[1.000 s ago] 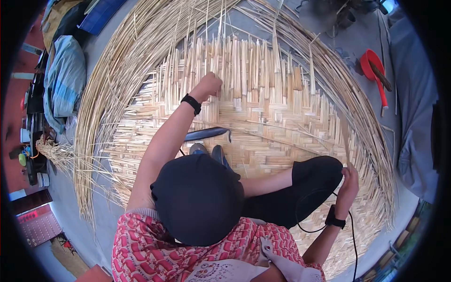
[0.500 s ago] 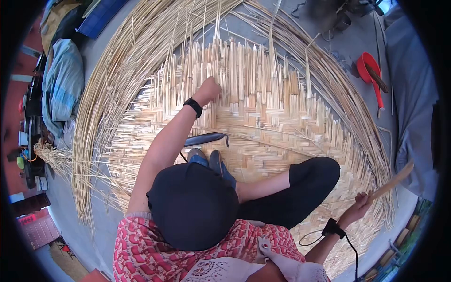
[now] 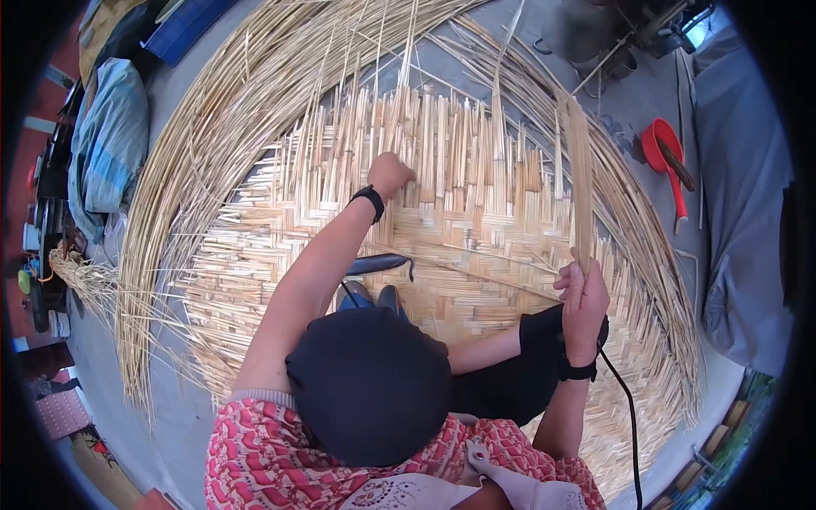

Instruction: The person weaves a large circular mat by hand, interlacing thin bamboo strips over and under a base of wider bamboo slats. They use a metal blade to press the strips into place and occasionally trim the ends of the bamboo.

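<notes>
A broad herringbone mat [image 3: 459, 289] of split reed lies under me, its long loose reed strips [image 3: 425, 127] pointing away at the far edge. My left hand [image 3: 391, 174], with a black wrist band, is closed over reed strips at that edge; its fingertips are partly hidden. In my right hand [image 3: 584, 293] a long flat pale reed strip [image 3: 580, 161] is gripped near its lower end and stands up, slightly blurred, above the mat's right side. A dark tool with a hooked end [image 3: 378, 263] lies near my feet.
Long reed stalks [image 3: 212, 127] curve around the mat on the left and far side, with more stalks [image 3: 646, 212] at right. A red dipper [image 3: 659, 144] holding a brown stick lies at right. A blue-grey cloth bundle [image 3: 110, 144] is at left.
My right hand has swung the reed strip from the lower right up and inward, over the mat. My left hand has shifted slightly right and nearer, staying closed at the far edge.
</notes>
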Demonstrator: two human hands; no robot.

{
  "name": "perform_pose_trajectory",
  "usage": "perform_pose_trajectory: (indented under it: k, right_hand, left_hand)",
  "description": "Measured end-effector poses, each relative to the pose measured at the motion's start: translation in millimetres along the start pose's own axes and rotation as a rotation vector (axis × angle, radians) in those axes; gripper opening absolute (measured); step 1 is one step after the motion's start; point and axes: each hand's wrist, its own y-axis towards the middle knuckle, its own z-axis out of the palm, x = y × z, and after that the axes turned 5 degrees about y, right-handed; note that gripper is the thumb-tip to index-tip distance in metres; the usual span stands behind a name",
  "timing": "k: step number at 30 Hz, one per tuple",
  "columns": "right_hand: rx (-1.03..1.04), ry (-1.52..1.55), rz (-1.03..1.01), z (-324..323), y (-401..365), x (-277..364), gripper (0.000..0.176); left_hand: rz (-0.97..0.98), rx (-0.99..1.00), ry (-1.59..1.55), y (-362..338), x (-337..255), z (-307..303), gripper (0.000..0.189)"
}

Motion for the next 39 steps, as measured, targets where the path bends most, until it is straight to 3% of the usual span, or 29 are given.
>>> perform_pose_trajectory:
  k: [3, 4, 7, 8, 10, 11, 12, 14, 16, 18, 23, 26, 28, 31, 32, 34, 37, 39]
  right_hand:
    - [0.089, -0.013, -0.010, 10.8, 3.2, -3.8, 0.020]
    - [0.097, -0.011, -0.010, 11.6, 4.7, -3.8, 0.020]
    - [0.139, -0.018, 0.000, 20.8, 7.4, -6.7, 0.020]
    - [0.158, -0.031, -0.015, 23.8, 8.5, -10.3, 0.020]
    - [0.190, -0.043, -0.032, 34.3, 11.5, -10.4, 0.020]
    - [0.210, -0.037, -0.042, 38.2, 13.5, -9.4, 0.020]
    - [0.221, -0.035, -0.047, 40.0, 15.3, -9.1, 0.020]
    - [0.228, -0.023, -0.054, 45.9, 21.0, -3.9, 0.019]
    - [0.226, -0.008, -0.068, 51.8, 25.3, -1.4, 0.019]
    - [0.211, 0.045, -0.102, 59.5, 28.4, -2.9, 0.017]
    - [0.228, 0.093, -0.029, 91.8, 44.9, -14.9, 0.017]
    - [0.272, 0.037, -0.133, 126.5, 65.5, -29.0, 0.023]
    - [0.331, 0.391, 0.099, 154.6, 70.8, -18.8, 0.030]
    - [0.374, 0.465, -0.033, 199.2, 89.8, -32.9, 0.031]
    - [0.359, 0.466, -0.036, 206.1, 99.4, -33.9, 0.031]
    - [0.554, 0.082, -0.400, 212.6, 116.2, -35.5, 0.031]
    - [0.657, 0.063, -0.233, 204.5, 130.4, -17.7, 0.022]
    - [0.651, -0.065, -0.282, 196.7, 141.1, -20.8, 0.021]
  left_hand:
    - [0.005, -0.044, -0.449, 0.4, 7.7, 12.1, 0.022]
    - [-0.002, -0.047, -0.449, 3.9, 10.4, 13.6, 0.022]
    - [-0.204, 0.238, -0.388, -21.0, -19.8, -28.2, 0.024]
    - [-0.223, 0.218, -0.388, -18.2, -15.4, -30.2, 0.024]
    - [-0.128, 0.360, -0.381, -2.5, -2.7, -29.1, 0.037]
    - [-0.158, 0.501, -0.438, 4.6, 0.9, -29.9, 0.026]
    - [-0.158, 0.508, -0.442, 5.9, 8.5, -27.8, 0.026]
    - [-0.060, 0.630, -0.824, 2.6, 19.9, -28.8, 0.025]
    - [0.007, 0.648, -0.831, -16.6, 8.2, -41.6, 0.032]
    - [0.277, 0.540, -0.782, -32.2, 3.2, -49.0, 0.040]
    - [0.137, 0.568, -0.730, -33.4, -6.8, -55.6, 0.061]
    - [0.200, 0.573, -0.704, -33.6, -4.3, -50.0, 0.062]
    - [0.179, 0.588, -0.621, -43.6, -9.6, -59.3, 0.063]
    - [0.279, 0.600, -0.584, -48.0, -10.0, -65.1, 0.057]
    - [0.278, 0.610, -0.628, -50.9, -8.4, -66.2, 0.060]
    - [0.374, 0.567, -0.645, -55.0, -3.7, -63.6, 0.075]
    - [0.410, 0.530, -0.890, -59.3, 18.9, -50.2, 0.078]
    - [0.397, 0.340, -1.278, -70.0, 24.7, -53.0, 0.073]
